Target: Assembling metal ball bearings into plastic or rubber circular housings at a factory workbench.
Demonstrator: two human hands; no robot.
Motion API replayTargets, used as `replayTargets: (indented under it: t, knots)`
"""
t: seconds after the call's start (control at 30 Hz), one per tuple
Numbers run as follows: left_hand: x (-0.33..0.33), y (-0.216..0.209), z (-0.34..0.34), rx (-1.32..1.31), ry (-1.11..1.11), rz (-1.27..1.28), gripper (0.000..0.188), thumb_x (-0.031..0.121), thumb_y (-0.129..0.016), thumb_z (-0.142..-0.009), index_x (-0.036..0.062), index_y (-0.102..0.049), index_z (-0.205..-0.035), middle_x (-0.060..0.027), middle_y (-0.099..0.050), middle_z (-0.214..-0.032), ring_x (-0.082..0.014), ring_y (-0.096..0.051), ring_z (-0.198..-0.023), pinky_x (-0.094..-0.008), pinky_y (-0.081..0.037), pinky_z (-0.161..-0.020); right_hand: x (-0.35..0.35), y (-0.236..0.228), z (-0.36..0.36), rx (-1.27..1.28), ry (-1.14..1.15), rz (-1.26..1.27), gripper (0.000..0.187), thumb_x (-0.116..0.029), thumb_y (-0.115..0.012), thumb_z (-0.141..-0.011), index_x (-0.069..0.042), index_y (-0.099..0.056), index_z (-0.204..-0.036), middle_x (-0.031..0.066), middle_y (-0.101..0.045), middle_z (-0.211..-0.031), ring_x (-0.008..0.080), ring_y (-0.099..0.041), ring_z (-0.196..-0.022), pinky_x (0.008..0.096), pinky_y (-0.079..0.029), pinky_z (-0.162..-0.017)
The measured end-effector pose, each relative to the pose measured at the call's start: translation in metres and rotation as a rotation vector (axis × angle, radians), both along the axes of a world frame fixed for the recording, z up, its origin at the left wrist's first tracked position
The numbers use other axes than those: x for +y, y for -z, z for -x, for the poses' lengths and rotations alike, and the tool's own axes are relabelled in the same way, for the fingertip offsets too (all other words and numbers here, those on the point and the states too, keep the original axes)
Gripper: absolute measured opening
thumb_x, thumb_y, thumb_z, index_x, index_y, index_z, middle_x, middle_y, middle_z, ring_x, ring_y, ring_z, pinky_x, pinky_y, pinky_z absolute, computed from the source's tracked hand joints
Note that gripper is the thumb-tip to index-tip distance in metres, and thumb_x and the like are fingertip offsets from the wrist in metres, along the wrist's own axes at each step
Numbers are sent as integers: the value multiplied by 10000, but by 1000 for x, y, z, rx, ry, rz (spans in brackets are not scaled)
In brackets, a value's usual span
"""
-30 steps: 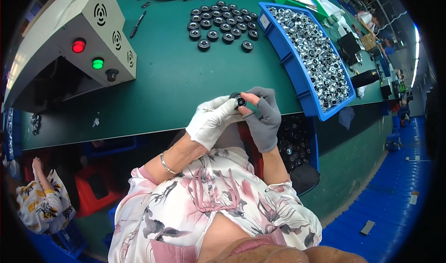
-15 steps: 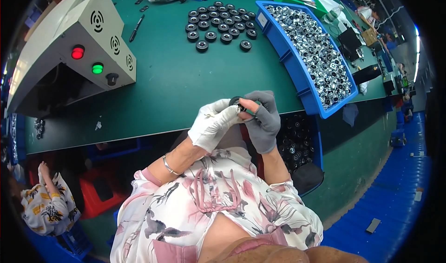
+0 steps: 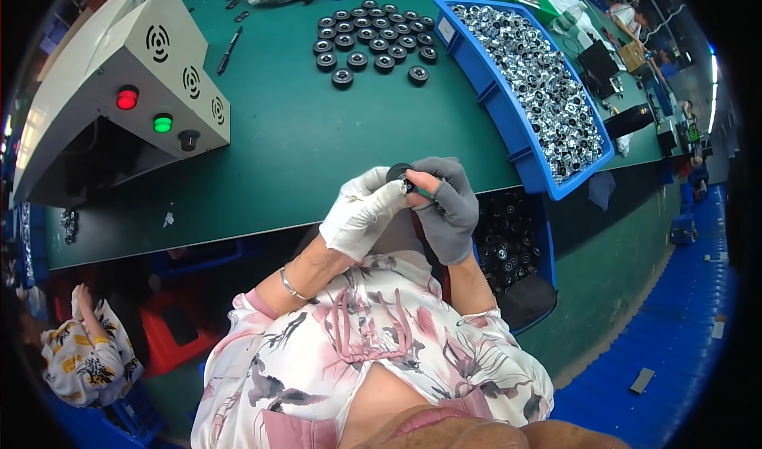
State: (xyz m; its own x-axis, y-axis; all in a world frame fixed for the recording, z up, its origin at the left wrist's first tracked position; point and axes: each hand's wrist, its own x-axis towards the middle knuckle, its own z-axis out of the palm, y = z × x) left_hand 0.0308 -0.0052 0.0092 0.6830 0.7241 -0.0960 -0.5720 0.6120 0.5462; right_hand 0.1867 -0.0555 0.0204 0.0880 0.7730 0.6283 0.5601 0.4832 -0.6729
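Note:
Just over the near edge of the green table, my two hands meet around a small black round wheel [image 3: 399, 172]. My left hand [image 3: 361, 215], in a white glove, pinches it from the left side. On the other side my right hand [image 3: 446, 211], in a grey glove with a bare thumb tip, grips it too, the thumb pressed on its near face. The fingers cover much of the wheel. Farther off on the table stand several similar black wheels [image 3: 385, 63] in loose rows. A blue bin [image 3: 514, 132] to the right is heaped with shiny metal parts [image 3: 540, 76].
A beige machine [image 3: 178, 68] with a red and a green button stands at the left. Below the table edge, a second bin [image 3: 548, 247] holds black wheels beside my right forearm. A pen [image 3: 230, 51] lies near the machine. Another person [image 3: 91, 346] sits at lower left.
Both hands keep the wheel at nearly the same spot, and it appears slightly turned between my fingers. The whole view has shifted a little.

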Motion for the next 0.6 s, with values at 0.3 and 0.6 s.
replayTargets:
  t: [0.3, 0.6]
  knots:
    - [-1, -3, 5, 402, -153, -359, 355, 92, -743, -898, -26, -615, -1208, -70, -677, -1093, -117, -636, -992, -261, -512, -898, -7, -7, 5, 587, -100, 332, 393, -91, -773, -842, 19, -626, -1190, 58, -614, -1134, 152, -593, -1010, 284, -497, -878]
    - [6, -8, 6, 384, -146, -414, 334, 37, -735, -885, -58, -592, -1171, -105, -597, -1154, -179, -617, -1062, -320, -537, -934, 2, 5, -1, 525, -130, 311, 423, -171, -794, -847, 31, -607, -1168, 77, -588, -1151, 149, -576, -1038, 288, -465, -943]
